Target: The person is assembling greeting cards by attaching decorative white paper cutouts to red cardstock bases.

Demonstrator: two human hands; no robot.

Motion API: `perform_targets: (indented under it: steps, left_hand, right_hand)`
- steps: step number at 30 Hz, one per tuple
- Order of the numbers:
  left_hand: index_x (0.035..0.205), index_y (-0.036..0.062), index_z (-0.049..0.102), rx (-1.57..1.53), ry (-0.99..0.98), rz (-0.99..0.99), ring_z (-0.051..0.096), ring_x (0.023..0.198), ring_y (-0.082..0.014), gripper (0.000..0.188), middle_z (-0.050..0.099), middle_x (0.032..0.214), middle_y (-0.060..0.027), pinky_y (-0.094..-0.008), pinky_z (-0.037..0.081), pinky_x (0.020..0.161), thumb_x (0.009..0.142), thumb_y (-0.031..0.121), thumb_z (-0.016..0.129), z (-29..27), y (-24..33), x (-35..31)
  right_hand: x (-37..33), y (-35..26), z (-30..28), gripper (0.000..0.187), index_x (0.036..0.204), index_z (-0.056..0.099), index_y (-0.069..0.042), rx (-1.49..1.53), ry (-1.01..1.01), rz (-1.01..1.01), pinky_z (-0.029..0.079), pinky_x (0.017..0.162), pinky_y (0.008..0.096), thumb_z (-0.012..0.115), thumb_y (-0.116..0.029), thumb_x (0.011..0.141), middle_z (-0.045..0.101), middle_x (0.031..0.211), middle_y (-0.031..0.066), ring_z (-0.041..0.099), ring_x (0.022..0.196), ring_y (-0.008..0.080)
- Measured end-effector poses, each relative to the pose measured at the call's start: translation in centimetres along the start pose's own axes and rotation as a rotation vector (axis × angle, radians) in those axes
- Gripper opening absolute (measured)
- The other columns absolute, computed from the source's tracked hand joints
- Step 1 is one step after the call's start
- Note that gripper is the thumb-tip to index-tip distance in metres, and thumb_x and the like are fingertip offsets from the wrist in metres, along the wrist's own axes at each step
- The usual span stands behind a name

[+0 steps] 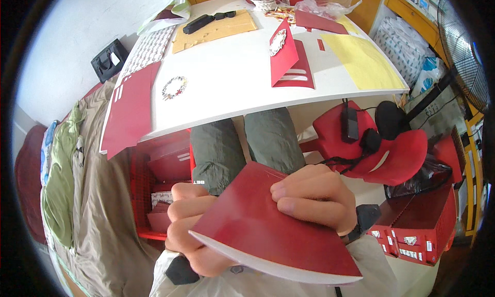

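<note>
Over my lap I hold a dark red glossy card (268, 219), bowed so that its pale lower edge curves. My left hand (198, 230) is closed at the card's left side, fingers curled, its thumb hidden. Lying over the card's upper right part, my right hand (314, 196) has its fingers bent and pressed on the red surface. On the white table ahead, a folded red card (285, 57) stands partly opened, with an ornate white wreath and pale strips on it. A loose wreath cut-out (174, 87) lies to its left.
A red sheet (133, 106) overhangs the white table (216, 80) at left; yellow paper (363, 60) lies right. Cardboard (214, 31) bears black objects. Below are a red crate (139, 194) of cards, a red chair (381, 165) with black adapters, and a standing fan (464, 34).
</note>
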State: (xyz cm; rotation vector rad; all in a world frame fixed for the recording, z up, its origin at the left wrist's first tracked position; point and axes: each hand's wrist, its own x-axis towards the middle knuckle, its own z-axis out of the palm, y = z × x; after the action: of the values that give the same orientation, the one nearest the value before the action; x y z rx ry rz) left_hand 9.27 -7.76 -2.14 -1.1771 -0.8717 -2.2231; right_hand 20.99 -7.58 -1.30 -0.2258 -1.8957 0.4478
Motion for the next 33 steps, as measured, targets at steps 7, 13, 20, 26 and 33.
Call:
perform_targets:
  steps: [7, 13, 20, 26, 33]
  left_hand:
    - [0.062, 0.0157, 0.046, -0.143, -0.198, 0.178, 0.035, 0.054, -0.0149, 0.02, 0.033, 0.065, 0.0016, -0.0295, 0.022, 0.047, 0.062, 0.024, 0.065, -1.1, -1.2, 1.1]
    - [0.062, 0.0186, 0.049, -0.134, -0.187, 0.2, 0.036, 0.059, -0.0157, 0.019, 0.035, 0.066, 0.0019, -0.0297, 0.022, 0.048, 0.059, 0.024, 0.066, -1.3, -1.0, 0.8]
    - [0.066, 0.0173, 0.05, -0.158, -0.377, 0.112, 0.04, 0.057, -0.0153, 0.018, 0.04, 0.068, 0.0011, -0.0289, 0.025, 0.049, 0.059, 0.02, 0.067, -1.2, -0.4, 1.6]
    - [0.066, 0.0145, 0.05, -0.251, -0.385, 0.134, 0.041, 0.053, -0.0144, 0.016, 0.041, 0.068, 0.0004, -0.0282, 0.027, 0.047, 0.061, 0.015, 0.065, -1.1, -0.6, 2.4]
    - [0.071, 0.0086, 0.05, -0.377, -0.783, 0.132, 0.044, 0.049, -0.0147, 0.028, 0.046, 0.071, -0.0029, -0.0255, 0.03, 0.042, 0.051, 0.005, 0.069, -1.5, -1.6, 4.4]
  right_hand:
    - [-0.1, 0.2, 0.8, 0.038, 0.093, 0.059, 0.003, -0.07, 0.135, -0.034, 0.047, 0.059, 0.0305, 0.062, -0.012, 0.058, 0.058, 0.086, 0.0126, 0.058, 0.072, 0.0241]
    - [-0.1, -0.3, 0.9, 0.04, 0.092, 0.059, 0.003, -0.108, 0.143, -0.007, 0.047, 0.059, 0.0302, 0.063, -0.011, 0.055, 0.058, 0.085, 0.0121, 0.058, 0.072, 0.0236]
    - [-0.3, -0.4, 0.9, 0.043, 0.094, 0.058, 0.001, -0.105, 0.147, 0.056, 0.047, 0.06, 0.0301, 0.065, -0.01, 0.053, 0.058, 0.084, 0.0115, 0.057, 0.072, 0.024]
    - [0.1, -0.6, 0.6, 0.047, 0.095, 0.057, 0.001, -0.105, 0.142, 0.063, 0.047, 0.06, 0.0303, 0.069, -0.009, 0.051, 0.057, 0.086, 0.0114, 0.057, 0.071, 0.0242]
    - [0.0, -0.5, 0.6, 0.047, 0.096, 0.057, 0.0, -0.136, 0.138, 0.085, 0.047, 0.06, 0.03, 0.07, -0.008, 0.051, 0.057, 0.085, 0.011, 0.057, 0.071, 0.0242]
